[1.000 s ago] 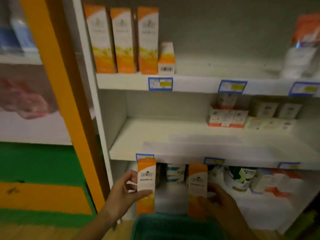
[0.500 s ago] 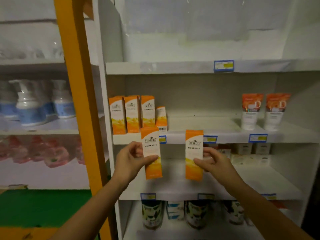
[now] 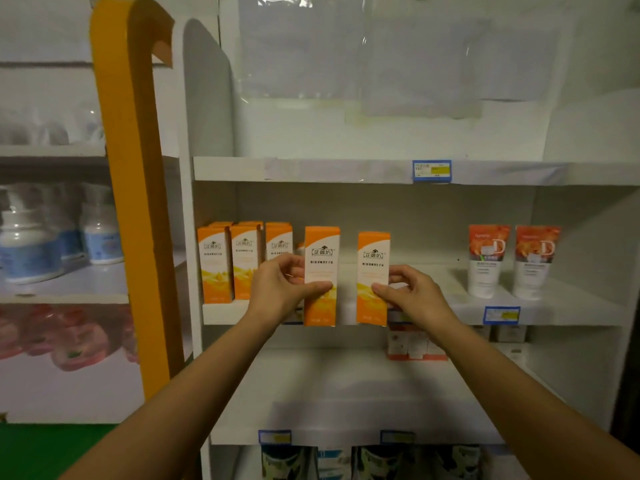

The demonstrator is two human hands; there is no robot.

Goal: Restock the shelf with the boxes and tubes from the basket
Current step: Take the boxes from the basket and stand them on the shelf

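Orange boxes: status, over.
Left hand grips tall orange-and-white cardboard box; right hand grips second box. Both upright at white shelf edge, right of stocked row.

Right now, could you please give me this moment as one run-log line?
left hand: holds first orange box | right hand: holds second orange box | both upright at shelf front, beside stocked row | not yet placed

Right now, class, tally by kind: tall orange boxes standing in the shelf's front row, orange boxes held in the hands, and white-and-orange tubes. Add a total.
Standing front-row orange boxes: 3
Held orange boxes: 2
Tubes: 2
Total: 7
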